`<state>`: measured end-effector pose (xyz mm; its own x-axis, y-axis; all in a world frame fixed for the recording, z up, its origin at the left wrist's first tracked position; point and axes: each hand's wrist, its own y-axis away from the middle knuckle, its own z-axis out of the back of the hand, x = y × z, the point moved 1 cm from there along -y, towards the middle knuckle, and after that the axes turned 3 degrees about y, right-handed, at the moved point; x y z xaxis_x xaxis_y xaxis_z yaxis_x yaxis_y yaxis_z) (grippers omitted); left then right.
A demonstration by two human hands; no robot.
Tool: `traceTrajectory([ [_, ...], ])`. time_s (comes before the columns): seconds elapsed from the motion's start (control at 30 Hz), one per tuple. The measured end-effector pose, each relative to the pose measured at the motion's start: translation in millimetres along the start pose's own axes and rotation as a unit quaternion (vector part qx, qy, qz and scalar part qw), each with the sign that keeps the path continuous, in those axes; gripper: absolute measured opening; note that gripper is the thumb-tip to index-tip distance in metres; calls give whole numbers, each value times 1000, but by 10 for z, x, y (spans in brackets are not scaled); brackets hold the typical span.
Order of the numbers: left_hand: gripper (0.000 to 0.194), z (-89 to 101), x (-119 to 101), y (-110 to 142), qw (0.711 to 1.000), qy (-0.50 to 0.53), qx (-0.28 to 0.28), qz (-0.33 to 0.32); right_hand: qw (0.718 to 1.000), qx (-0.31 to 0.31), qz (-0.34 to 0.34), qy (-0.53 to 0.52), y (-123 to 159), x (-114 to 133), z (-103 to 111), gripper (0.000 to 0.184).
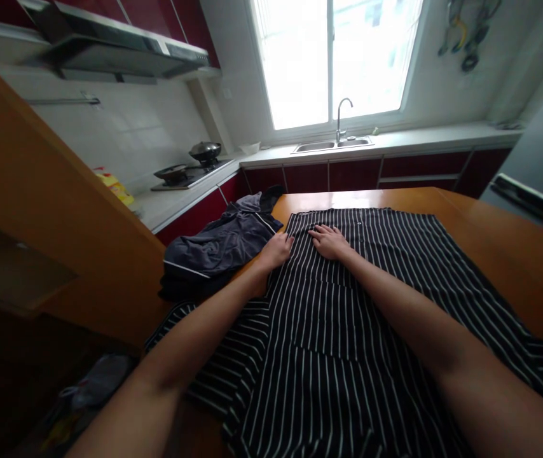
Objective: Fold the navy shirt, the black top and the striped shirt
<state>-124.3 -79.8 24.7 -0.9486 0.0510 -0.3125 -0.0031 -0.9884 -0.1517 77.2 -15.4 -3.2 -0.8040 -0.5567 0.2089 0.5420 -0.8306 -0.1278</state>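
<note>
Head view, striped shirt (323, 318) under right hand (330, 243), fingers spread, edge at left hand (276, 250), fingers curled, grip unclear

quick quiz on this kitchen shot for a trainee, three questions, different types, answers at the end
1. True or false: the right hand rests palm down on the striped shirt.

2. Multiple choice: the left hand is nearest which part of the shirt?
a) its right edge
b) its centre
c) its left edge

3. Fill in the blank: the tap stands in front of the ____.

Key: 1 true; 2 c; 3 window
</note>
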Motion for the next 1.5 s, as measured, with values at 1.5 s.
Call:
traceTrajectory([
  [1.5,56,-344,-16,-1128,993,-62,68,-74,1000,-9,5,-5,-2,18,1,54],
])
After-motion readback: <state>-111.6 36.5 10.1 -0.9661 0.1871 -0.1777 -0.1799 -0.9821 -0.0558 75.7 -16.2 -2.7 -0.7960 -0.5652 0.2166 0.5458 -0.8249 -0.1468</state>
